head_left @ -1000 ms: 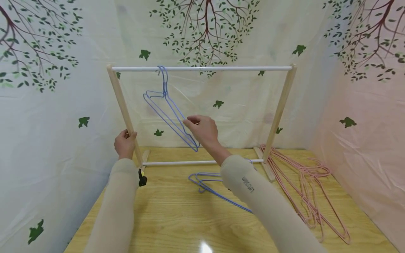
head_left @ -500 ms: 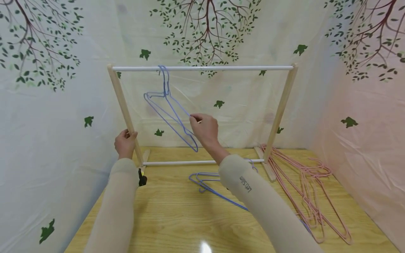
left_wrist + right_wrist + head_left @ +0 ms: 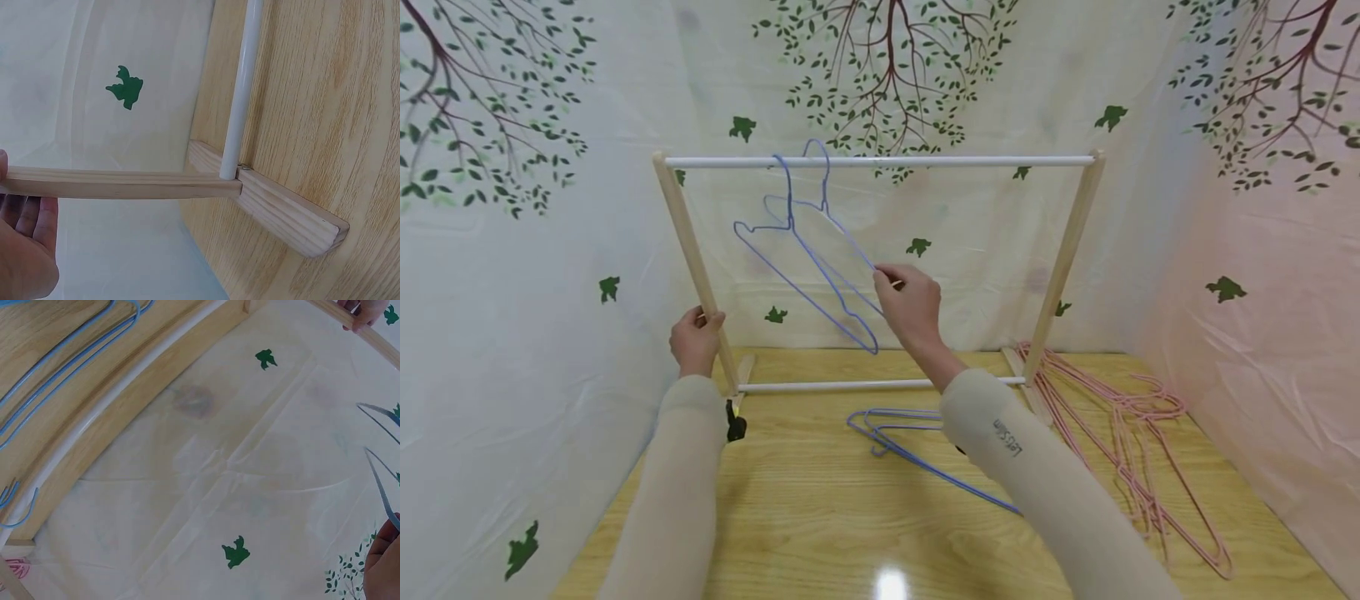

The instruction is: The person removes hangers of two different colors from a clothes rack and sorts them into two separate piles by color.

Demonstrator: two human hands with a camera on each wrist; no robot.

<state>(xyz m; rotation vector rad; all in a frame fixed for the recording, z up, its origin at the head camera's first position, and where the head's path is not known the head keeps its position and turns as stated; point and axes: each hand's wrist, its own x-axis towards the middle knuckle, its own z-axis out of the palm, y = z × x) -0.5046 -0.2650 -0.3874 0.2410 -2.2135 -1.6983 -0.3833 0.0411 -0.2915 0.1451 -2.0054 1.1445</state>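
Between thumb and fingers, my right hand (image 3: 912, 307) pinches the lower right side of a blue wire hanger (image 3: 850, 237). That hanger's hook shows slightly above the white top rail (image 3: 955, 162) of a wooden rack. To its left, a second blue hanger (image 3: 820, 275) hangs from the rail by its hook. My left hand (image 3: 696, 342) grips the rack's left wooden post (image 3: 688, 242) about two thirds of the way down. In the left wrist view, its fingers (image 3: 45, 225) wrap under the post. Only part of my right hand shows at the right wrist view's edge.
Several blue hangers (image 3: 917, 458) lie on the wooden table (image 3: 790, 517) in front of the rack, partly hidden by my right sleeve. Tangled pink hangers (image 3: 1138, 442) lie at the right. A small black object (image 3: 736, 422) is beside the rack's left foot. Printed sheets stand behind.
My right hand has moved right, carrying one blue hanger away from the other along the rail, and its hook now stands higher. My left hand stays on the post.
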